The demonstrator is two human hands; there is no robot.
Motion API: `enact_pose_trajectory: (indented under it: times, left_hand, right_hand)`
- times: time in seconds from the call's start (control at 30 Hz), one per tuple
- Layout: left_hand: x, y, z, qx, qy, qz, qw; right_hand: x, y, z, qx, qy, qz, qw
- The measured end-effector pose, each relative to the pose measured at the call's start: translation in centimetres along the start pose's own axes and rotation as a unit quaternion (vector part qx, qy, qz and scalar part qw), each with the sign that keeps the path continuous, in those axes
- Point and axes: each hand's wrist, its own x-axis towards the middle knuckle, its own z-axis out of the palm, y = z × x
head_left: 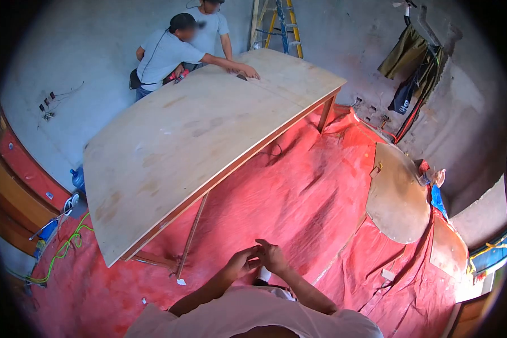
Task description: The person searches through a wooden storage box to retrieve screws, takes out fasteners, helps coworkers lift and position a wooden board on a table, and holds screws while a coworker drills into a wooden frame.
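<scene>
Grey wall [346,39], red-sheeted floor [301,194].

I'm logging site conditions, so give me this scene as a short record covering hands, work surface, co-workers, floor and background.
Own hands: left hand and right hand close together in front of the body; whether they hold anything small cannot be told
Work surface: large wooden panel on a reddish-brown frame, apart from both hands
Co-workers: one person leaning across the panel, arm outstretched; another person behind
Floor: wrinkled red sheet
Background: yellow-and-blue ladder; hanging garments
</scene>
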Motion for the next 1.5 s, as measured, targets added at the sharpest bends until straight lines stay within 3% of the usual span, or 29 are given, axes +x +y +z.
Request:
enact_pose_trajectory:
  times: [0.1, 0.23, 0.27, 0.37, 0.57, 0.63, 0.7, 0.83, 0.97, 1.07, 1.27, 1.37, 1.4, 1.47, 1.5]
  left_hand:
    - [4.2, 0.9, 1.9, 0.006, 0.006, 0.029, 1.0]
    - [9.1, 3.4, 3.8, 0.011, 0.004, 0.022, 1.0]
    - [10.5, 4.2, 3.8, 0.018, 0.002, 0.013, 1.0]
    - [14.9, 5.8, 3.3, 0.011, -0.016, -0.02, 1.0]
    - [26.5, 9.1, 1.5, 0.056, -0.075, -0.059, 0.994]
    - [29.9, 11.6, 1.3, 0.071, -0.104, -0.059, 0.99]
    - [31.4, 16.3, 4.4, 0.035, -0.001, -0.08, 0.996]
    - [38.5, 21.6, 0.9, -0.052, -0.026, -0.048, 0.997]
    - [41.5, 27.8, -1.0, -0.027, 0.046, -0.026, 0.998]
    - [41.5, 31.6, -0.4, 0.003, 0.045, -0.012, 0.999]
    - [41.3, 33.2, 1.9, 0.085, 0.014, -0.015, 0.996]
    - [41.0, 32.7, 2.9, 0.106, 0.039, 0.013, 0.994]
    - [40.6, 32.4, 3.1, 0.024, 0.032, 0.035, 0.999]
    - [39.7, 32.1, 4.3, 0.037, 0.108, 0.072, 0.991]
    - [39.8, 32.2, 4.6, 0.046, 0.15, 0.091, 0.983]
  right_hand:
    - [3.6, 0.0, -3.8, -0.109, -0.032, 0.041, 0.993]
    - [7.1, 1.9, -6.5, -0.048, -0.023, 0.006, 0.999]
    - [7.9, 1.9, -7.2, 0.025, -0.024, 0.043, 0.998]
    - [10.3, 4.8, -7.9, -0.024, -0.003, 0.006, 1.0]
    - [17.0, 8.0, -10.5, -0.097, 0.012, 0.067, 0.993]
    - [20.5, 9.1, -12.1, -0.14, 0.02, 0.002, 0.99]
    - [23.6, 10.6, -12.8, -0.122, 0.051, -0.018, 0.991]
    - [29.5, 11.9, -15.1, -0.094, 0.082, 0.053, 0.991]
    - [34.7, 12.9, -16.9, -0.044, 0.091, 0.12, 0.988]
    - [38.0, 13.1, -17.2, 0.02, 0.071, 0.158, 0.985]
    - [44.7, 15.6, -15.9, 0.042, 0.021, 0.097, 0.994]
    - [48.4, 16.5, -15.2, 0.072, -0.091, 0.108, 0.987]
    - [49.0, 17.3, -14.8, 0.121, -0.126, 0.097, 0.98]
    - [51.2, 17.7, -14.6, 0.215, -0.2, 0.073, 0.953]
    - [52.4, 17.0, -15.2, 0.151, -0.251, 0.041, 0.955]
